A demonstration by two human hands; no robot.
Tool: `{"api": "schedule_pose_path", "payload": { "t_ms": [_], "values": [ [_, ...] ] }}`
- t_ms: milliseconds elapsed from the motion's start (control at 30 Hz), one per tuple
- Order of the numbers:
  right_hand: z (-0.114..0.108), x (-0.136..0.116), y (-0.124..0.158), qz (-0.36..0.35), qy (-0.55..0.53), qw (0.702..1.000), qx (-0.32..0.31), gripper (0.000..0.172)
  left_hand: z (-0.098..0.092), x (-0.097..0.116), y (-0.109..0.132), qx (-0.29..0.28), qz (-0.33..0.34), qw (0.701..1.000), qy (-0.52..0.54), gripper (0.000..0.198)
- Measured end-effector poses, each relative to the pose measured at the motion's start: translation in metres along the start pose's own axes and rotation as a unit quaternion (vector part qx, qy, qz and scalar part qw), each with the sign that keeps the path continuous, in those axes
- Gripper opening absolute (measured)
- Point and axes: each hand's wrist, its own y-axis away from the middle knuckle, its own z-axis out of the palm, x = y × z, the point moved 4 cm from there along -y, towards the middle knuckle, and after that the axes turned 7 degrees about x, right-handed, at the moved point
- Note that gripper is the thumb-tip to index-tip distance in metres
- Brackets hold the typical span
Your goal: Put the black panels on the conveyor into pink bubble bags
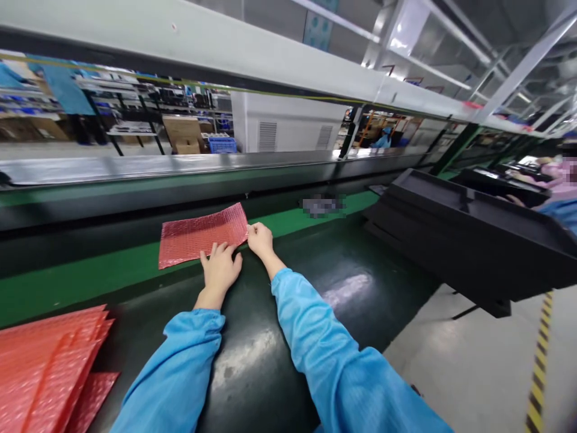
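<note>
A red bubble wrap bag (198, 234) lies at the far side of the dark work surface, partly over a green strip. My right hand (260, 239) pinches its right end between thumb and fingers. My left hand (220, 264) rests with fingers spread on the bag's near edge, close to the right hand. Whether anything is inside the bag, I cannot tell. A stack of similar red bubble wrap bags (49, 367) lies at the near left, apart from both hands.
Large black trays (469, 234) are stacked at the right, jutting past the table edge. A blurred small item (322, 205) lies on the green strip (279, 224). A metal ledge (180, 165) and a white beam (225, 42) run across the back. Another person's pink sleeve (561, 180) shows far right.
</note>
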Motion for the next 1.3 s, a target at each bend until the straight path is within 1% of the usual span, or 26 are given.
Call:
{"api": "schedule_pose_path", "payload": {
  "t_ms": [200,400,500,633,800,933,1067,1133,1200,1267,1300],
  "values": [
    [-0.003,0.0,-0.002,-0.01,0.011,1.0,0.001,0.023,-0.005,0.005,0.003,-0.007,0.004,1.0,-0.008,0.047],
    [-0.012,0.013,-0.015,-0.004,-0.017,0.999,0.048,0.023,-0.003,0.007,0.003,-0.004,-0.001,1.0,-0.029,0.052],
    [-0.019,0.023,-0.026,0.01,0.008,0.998,0.064,0.022,-0.004,0.008,0.004,0.0,-0.013,0.999,-0.03,0.053],
    [-0.025,0.033,-0.042,0.024,0.051,0.997,0.055,0.015,-0.005,0.011,0.003,0.008,-0.038,0.999,-0.028,0.054],
    [-0.032,0.041,-0.057,0.009,0.102,0.994,0.037,0.018,-0.008,0.014,0.001,0.004,-0.079,0.996,-0.034,0.057],
    [-0.041,0.05,-0.07,-0.002,0.156,0.988,0.003,0.016,-0.013,0.018,-0.001,-0.004,-0.079,0.997,-0.021,0.057],
    [-0.057,0.063,-0.092,-0.003,0.22,0.975,-0.02,0.018,-0.014,0.021,-0.003,-0.002,-0.068,0.998,-0.002,0.056],
    [-0.068,0.069,-0.108,0.009,0.255,0.967,-0.015,0.022,-0.013,0.023,-0.004,-0.004,-0.061,0.998,0.004,0.056],
    [-0.077,0.074,-0.127,0.029,0.287,0.957,-0.006,0.021,-0.012,0.024,-0.005,-0.007,-0.054,0.999,0.005,0.055],
    [-0.083,0.077,-0.148,0.053,0.313,0.948,0.003,0.023,-0.013,0.025,-0.006,-0.009,-0.052,0.999,0.002,0.054],
    [-0.083,0.077,-0.158,0.064,0.323,0.944,0.006,0.027,-0.013,0.025,-0.007,-0.01,-0.053,0.999,0.0,0.054]
  ]
}}
